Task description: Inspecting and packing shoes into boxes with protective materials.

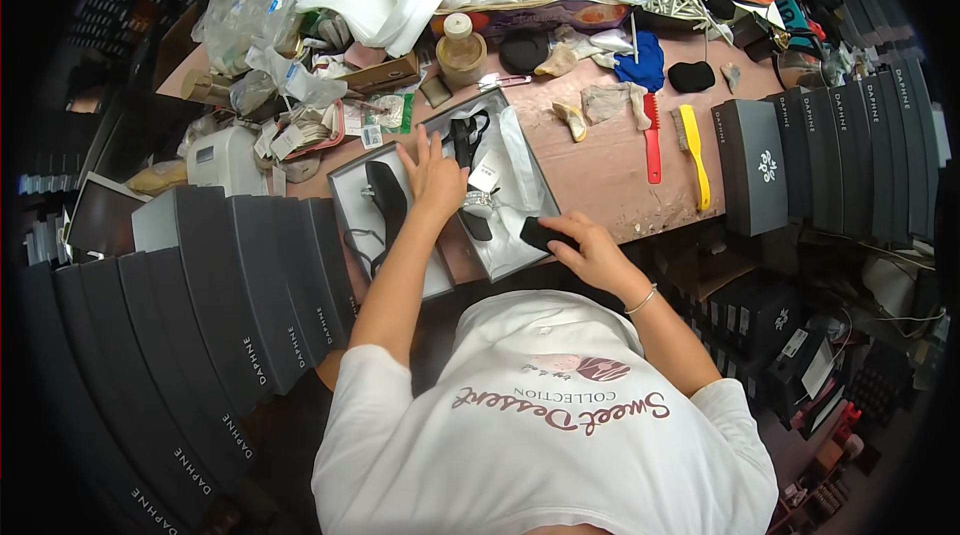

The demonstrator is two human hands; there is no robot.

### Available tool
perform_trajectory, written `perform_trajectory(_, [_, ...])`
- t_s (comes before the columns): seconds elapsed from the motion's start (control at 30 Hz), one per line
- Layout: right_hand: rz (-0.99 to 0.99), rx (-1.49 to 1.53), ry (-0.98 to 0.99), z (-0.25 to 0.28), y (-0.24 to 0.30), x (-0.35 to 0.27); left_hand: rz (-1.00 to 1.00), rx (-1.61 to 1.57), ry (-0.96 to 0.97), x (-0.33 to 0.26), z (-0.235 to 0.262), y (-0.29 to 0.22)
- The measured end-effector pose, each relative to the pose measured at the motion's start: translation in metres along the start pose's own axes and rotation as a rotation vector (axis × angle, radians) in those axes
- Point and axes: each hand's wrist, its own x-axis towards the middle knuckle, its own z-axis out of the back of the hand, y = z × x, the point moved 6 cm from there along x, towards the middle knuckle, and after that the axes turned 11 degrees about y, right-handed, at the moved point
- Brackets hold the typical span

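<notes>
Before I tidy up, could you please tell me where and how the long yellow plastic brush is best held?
Probably the bare handle of the yellow brush, coming from the near side: that slim end points toward the front edge of the pink table, while bristles line the far half.

We see pale capitals on the grey shoeboxes (220,285), one also bearing a white emblem. We see dark-red lettering across the white T-shirt (555,425).

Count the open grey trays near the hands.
2: a grey rectangular cardboard tray holding a black strapped shoe, and a second tray, lined with white paper, to its right.
</notes>
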Motion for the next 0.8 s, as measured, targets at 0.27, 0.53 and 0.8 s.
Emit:
perform_trajectory(0.27, [-0.059,0.128,0.025,-0.007,-0.015,0.002,0.113,-0.537,0.001,-0.023,0.03,0.02])
perform_trajectory(0.53, [0.15,0.353,-0.2,-0.019,0.02,0.037,-0.18,-2.139,-0.027,-0.077,0.02,0.005])
perform_trajectory(0.8, [0.184,0.009,-0.295,0.064,0.02,0.073,-0.021,-2.328,0.072,-0.071,0.011,-0.004])
